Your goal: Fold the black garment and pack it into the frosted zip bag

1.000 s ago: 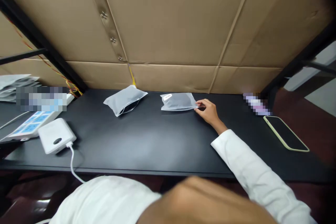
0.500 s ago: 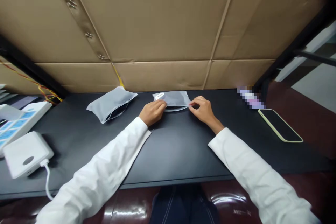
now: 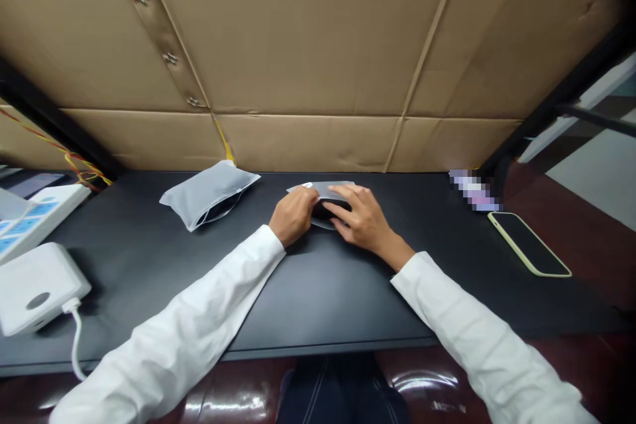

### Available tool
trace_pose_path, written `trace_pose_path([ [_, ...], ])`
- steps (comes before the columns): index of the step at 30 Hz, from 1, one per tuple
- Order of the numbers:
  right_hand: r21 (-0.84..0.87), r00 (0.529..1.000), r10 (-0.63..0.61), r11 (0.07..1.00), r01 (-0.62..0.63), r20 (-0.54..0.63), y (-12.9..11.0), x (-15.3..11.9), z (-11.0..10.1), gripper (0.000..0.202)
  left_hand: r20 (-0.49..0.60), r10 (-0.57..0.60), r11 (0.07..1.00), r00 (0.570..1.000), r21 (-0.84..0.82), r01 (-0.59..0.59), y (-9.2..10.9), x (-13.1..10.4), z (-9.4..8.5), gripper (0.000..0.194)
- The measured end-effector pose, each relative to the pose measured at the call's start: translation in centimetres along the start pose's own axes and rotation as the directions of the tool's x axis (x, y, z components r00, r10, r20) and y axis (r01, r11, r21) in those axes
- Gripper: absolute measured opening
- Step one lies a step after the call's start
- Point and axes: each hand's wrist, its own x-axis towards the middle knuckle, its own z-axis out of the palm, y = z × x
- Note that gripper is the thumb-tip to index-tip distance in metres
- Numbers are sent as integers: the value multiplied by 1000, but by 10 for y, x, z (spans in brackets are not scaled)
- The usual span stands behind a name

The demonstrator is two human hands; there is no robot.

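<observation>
A frosted plastic pouch (image 3: 325, 189) lies near the back of the black table, its mouth spread wide and facing me. Dark shows inside the mouth; I cannot tell whether that is a thing or the table seen through. My left hand (image 3: 292, 215) is closed on the pouch's left edge, just below a small white label. Over the right side of the mouth, my right hand (image 3: 364, 220) has its fingers apart, some on top and others at the opening. A second frosted pouch (image 3: 211, 191) rests farther left, its mouth partly open.
A phone in a pale yellow-green case (image 3: 529, 244) lies at the right, beside a blurred purple item (image 3: 474, 191). At the left stand a white box-shaped device (image 3: 44, 288) with a cable and a white power strip (image 3: 42, 215). A cardboard wall (image 3: 308, 46) rises behind the table.
My right hand has let go of the pouch's right corner and moved left over its mouth. The mouth gapes wider now. My left hand stays at the left edge.
</observation>
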Motion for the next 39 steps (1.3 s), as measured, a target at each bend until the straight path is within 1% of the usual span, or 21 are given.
trace_pose_path([
  [2, -42, 999, 17, 999, -15, 45, -7, 6, 9, 42, 12, 33, 998, 999, -60, -32, 6, 0, 2, 18],
  [4, -87, 997, 54, 995, -50, 53, -9, 10, 18, 37, 25, 55, 994, 998, -91, -53, 10, 0, 3, 19],
  [6, -119, 996, 77, 990, -71, 44, -6, 10, 23, 30, 39, 62, 994, 997, -91, -58, 11, 1, 3, 18],
  [9, -113, 997, 77, 991, -77, -2, 2, 5, 26, 28, 85, 91, 995, 992, -43, -88, 9, 2, 1, 18],
  [13, -7, 993, 53, 999, -54, -110, 7, -1, 22, 22, 145, 125, 987, 981, 84, -138, 5, 4, -3, 17],
  [16, 119, 988, 46, 992, -29, -144, 7, -2, 15, 15, 151, 110, 986, 982, 107, -127, 1, 4, -5, 18],
  [18, 213, 984, 87, 976, -52, -158, 7, -1, 8, 11, 155, 93, 988, 984, 108, -110, -1, 3, -6, 21],
  [20, 321, 974, 162, 941, -105, -158, 8, 0, 1, 10, 163, 79, 988, 983, 122, -100, -3, 3, -7, 25],
  [22, 472, 957, 254, 867, -162, -139, 9, 0, -4, 10, 179, 90, 983, 980, 143, -116, -5, 3, -7, 26],
  [23, 566, 945, 306, 802, -189, -119, 10, 1, -7, 9, 184, 102, 979, 978, 156, -131, -7, 2, -7, 26],
  [24, 663, 926, 367, 716, -219, -91, 12, 1, -9, 8, 188, 116, 974, 975, 169, -148, -8, 2, -8, 26],
  [25, 748, 897, 439, 613, -255, -55, 13, 1, -10, 11, 190, 128, 970, 973, 181, -163, -10, 1, -8, 26],
  [26, 811, 856, 516, 504, -296, -8, 15, 1, -12, 16, 189, 138, 966, 972, 193, -174, -13, 1, -8, 25],
  [28, 872, 750, 654, 306, -382, 99, 19, 1, -17, 25, 192, 152, 957, 970, 218, -193, -19, 0, -8, 25],
  [30, 893, 645, 746, 164, -419, 165, 23, 3, -24, 26, 202, 144, 947, 969, 255, -194, -26, -2, -8, 25],
  [31, 901, 613, 767, 115, -418, 187, 24, 4, -28, 26, 205, 123, 944, 971, 278, -179, -29, -2, -7, 24],
  [32, 906, 601, 771, 76, -417, 212, 25, 5, -33, 26, 208, 93, 942, 974, 298, -154, -32, -3, -7, 23],
  [33, 904, 602, 760, 45, -424, 245, 25, 6, -36, 26, 214, 58, 942, 975, 311, -124, -35, -3, -7, 22],
  [35, 878, 623, 705, 0, -478, 339, 23, 8, -41, 29, 222, 0, 951, 975, 302, -69, -36, -3, -6, 18],
  [37, 833, 631, 640, -26, -553, 439, 18, 9, -42, 32, 201, -49, 972, 978, 235, 1, -32, -3, -7, 13],
  [39, 781, 608, 601, -44, -623, 519, 13, 9, -38, 34, 153, -125, 990, 980, 80, 114, -25, -2, -9, 16],
])
